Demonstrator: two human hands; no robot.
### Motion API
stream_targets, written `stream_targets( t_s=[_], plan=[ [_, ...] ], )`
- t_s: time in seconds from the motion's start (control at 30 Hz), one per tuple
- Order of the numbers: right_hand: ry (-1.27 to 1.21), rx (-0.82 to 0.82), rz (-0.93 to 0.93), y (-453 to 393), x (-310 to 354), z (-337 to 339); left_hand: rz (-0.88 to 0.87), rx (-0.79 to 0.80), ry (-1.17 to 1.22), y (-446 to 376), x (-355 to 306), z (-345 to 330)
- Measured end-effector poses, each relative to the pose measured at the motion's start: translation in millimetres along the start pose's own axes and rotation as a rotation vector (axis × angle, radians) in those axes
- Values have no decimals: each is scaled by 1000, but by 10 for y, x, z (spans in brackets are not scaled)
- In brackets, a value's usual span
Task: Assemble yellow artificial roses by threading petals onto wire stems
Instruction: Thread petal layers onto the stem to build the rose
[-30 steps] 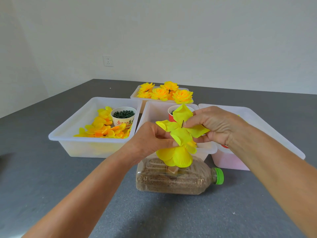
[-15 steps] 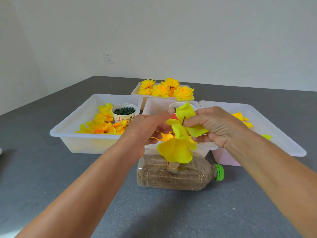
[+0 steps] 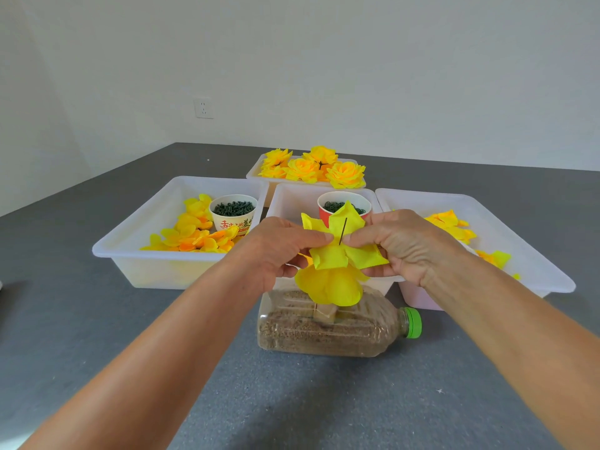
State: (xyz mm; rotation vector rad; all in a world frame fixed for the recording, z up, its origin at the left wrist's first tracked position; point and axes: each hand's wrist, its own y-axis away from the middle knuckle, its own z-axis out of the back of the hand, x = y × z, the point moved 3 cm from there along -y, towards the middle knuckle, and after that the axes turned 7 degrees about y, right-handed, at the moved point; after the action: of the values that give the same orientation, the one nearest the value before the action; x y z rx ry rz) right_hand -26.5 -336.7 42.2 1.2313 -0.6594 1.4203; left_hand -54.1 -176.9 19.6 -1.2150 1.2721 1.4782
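Petal layer [image 3: 337, 251]: thin, limp fabric, judged easily creased; pinched beside the wire stem [image 3: 343, 231] by left hand [image 3: 279, 251] and right hand [image 3: 402, 248].

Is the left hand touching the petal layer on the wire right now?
Touching. The head view shows the left hand pinching the petal layer beside the wire.

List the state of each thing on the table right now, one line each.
Petal layer: threaded on wire, pinched by left hand and right hand.
Bottle: on its side, capped.
Far tray: holds finished roses.
White cup: upright, full.
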Motion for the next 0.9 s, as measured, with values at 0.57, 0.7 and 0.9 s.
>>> stream_targets(
  t_s=[0.57, 0.7, 0.9],
  plan=[
    [40, 65, -51, -71, -106, -43, 37, 3, -76, -39, 13, -9],
    [62, 63, -57, -82, -116, -38, 37, 1, -87, -50, 29, -7],
    [35, 81, -109, -110, -138, -52, 45, -16, -99, -52, 48, -5]
  ],
)
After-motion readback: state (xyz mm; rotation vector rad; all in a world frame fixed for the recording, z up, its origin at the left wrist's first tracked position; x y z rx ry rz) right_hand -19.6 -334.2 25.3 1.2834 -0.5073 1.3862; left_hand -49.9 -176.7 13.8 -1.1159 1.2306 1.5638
